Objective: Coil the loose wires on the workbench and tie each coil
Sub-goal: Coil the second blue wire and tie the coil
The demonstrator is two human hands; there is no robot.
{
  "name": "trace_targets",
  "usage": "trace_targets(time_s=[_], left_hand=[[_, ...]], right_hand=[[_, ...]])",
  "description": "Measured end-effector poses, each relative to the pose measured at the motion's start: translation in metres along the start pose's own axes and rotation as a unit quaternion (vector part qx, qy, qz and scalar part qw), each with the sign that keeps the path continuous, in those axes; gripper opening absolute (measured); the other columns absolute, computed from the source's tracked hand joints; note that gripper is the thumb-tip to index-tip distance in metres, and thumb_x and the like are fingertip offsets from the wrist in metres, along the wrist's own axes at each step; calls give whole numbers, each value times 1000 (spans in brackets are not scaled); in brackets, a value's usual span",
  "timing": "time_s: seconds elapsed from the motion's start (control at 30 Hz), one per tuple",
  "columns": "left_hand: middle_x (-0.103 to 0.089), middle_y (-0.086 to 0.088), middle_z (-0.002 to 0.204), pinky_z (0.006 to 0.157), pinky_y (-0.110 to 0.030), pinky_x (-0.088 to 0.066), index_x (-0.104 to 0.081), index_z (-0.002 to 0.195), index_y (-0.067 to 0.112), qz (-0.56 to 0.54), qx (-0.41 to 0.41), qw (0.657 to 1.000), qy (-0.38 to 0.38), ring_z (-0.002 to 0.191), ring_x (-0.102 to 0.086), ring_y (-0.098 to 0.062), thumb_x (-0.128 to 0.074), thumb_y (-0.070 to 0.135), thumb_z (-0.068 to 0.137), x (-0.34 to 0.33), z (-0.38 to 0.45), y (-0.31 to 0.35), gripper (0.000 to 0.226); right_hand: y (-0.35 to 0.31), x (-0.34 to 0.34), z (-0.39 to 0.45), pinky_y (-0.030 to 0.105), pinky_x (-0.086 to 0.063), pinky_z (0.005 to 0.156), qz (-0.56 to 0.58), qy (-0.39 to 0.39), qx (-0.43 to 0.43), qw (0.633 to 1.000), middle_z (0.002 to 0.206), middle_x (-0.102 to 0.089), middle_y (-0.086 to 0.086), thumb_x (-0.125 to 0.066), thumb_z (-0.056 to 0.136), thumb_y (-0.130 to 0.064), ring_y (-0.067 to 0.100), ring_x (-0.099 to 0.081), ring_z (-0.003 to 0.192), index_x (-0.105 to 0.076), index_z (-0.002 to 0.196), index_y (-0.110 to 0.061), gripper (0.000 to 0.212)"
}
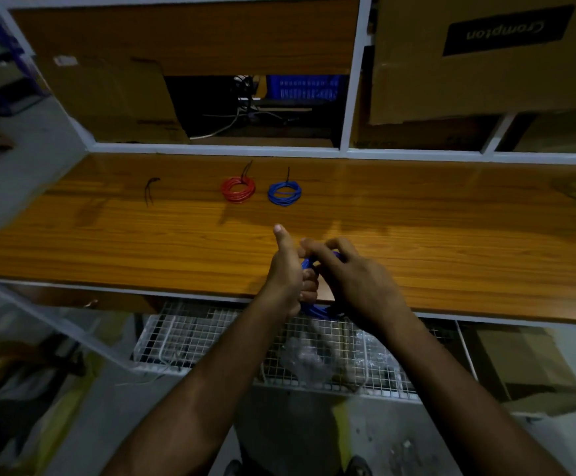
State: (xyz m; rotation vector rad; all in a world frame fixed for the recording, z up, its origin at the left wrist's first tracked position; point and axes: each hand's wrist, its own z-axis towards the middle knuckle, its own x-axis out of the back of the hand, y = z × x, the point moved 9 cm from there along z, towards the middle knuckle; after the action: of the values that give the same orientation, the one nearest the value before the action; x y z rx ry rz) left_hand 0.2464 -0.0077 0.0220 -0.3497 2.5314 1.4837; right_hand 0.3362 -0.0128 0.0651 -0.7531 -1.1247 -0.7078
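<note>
Blue wire (pixel 308 264) is bunched between the two hands over the front edge of the wooden workbench (pixel 108 235), with more of it showing below the fists; most of it is hidden by the fingers. The left hand (pixel 288 269) is clenched round the bundle with its thumb stuck up, and the right hand (pixel 345 269) curls its fingers over the top of the same wire. Farther back on the bench lie a red coil (pixel 238 189) and a blue coil (pixel 284 193) just beside each other, each apparently already tied with a dark tie. Some loose black ties (pixel 151 190) lie well to the left. The step in hand seems to be winding a third coil; next the loops must be held together while one hand fetches a tie.
</note>
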Motion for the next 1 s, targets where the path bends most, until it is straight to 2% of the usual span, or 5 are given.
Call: trace_targets(time_s=[0.07, 0.2, 0.43, 0.67, 1.0], left_hand=[[-25, 1, 45, 36, -15, -15, -56, 69, 8, 11, 15, 1000, -25, 32, -19, -8, -4, 82, 85, 15, -4, 8, 92], [-32, 0, 47, 38, -13, -16, -52, 87, 9, 34, 9, 996, -78, 32, -20, -8, 2, 84, 80, 47, -7, 29, 93], [-30, 1, 44, 45, -16, -11, -43, 68, 13, 80, 26, 987, -136, 34, -16, -9, 6, 89, 73, 96, -1, 49, 91], [-45, -2, 51, 40, -17, -24, -54, 122, -1, 84, -22, 985, -151, 38, -32, -9, -2, 79, 87, 112, 26, 82, 102], [-59, -2, 68, 53, -24, -44, -66, 93, 8, 197, -125, 968, -92, 56, -52, -12, -35, 36, 107, 128, 82, 110, 44]], right_hand=[[-20, 2, 13, 39, -51, 46, -45, -4, 39, 998, 113, -47, 1, -59, 90, -35, 22, -54, 57, -30, 142, -37, 60], [-50, 1, 38, 41, -48, 50, 59, 49, 53, 996, 95, -49, -1, -28, 101, -51, 20, -52, 62, -46, 127, -34, 35], [-87, -4, 78, 41, -48, 54, 165, 135, 27, 977, 77, -60, -4, -45, 98, -46, 15, -57, 65, -69, 95, -24, 32], [-75, -13, 98, 29, -46, 62, 269, 213, -68, 937, 78, -64, 0, -54, 98, -33, 9, -59, 72, -71, 88, -15, 27], [-22, -54, 152, 28, -44, 57, 372, 248, -153, 881, 77, -64, -7, -46, 100, -40, 8, -59, 65, -68, 94, -16, 34]])
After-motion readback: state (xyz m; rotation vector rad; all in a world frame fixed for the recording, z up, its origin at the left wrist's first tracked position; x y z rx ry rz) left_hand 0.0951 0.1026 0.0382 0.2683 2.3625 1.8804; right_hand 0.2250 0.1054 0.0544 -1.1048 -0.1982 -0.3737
